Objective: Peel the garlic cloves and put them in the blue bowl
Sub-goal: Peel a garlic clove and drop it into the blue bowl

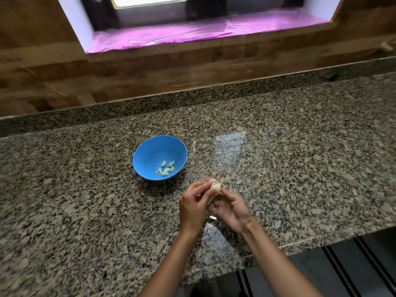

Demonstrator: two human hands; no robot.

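Head view: both hands up over the counter (278, 146), working a garlic bulb (215, 187) between them. Left hand (192, 207) curled on the bulb's near-left side, thumb pressed up against it; right hand (230, 209) cupping from below and right, fingers wrapped under. Both clamped on the bulb, held just above the granite, near the bowl (159, 157) but apart from it, off to its right and closer to the body. Dry skin and root strands sticking out at the bulb's top.

Step in hand, by the look of it: prying a fresh clove loose or stripping its skin. Can't tell which, too small and half hidden by the fingers. Next move likely calls for a firm thumb push to split one clove away, skin pinched off, then a short reach left and forward to drop it in.

Bowl upright on the counter, blue, a small cluster of peeled cloves (166, 169) lying at the bottom toward the near-right wall. Plenty of room left. Something small and shiny on the counter just under the hands, not identifiable.
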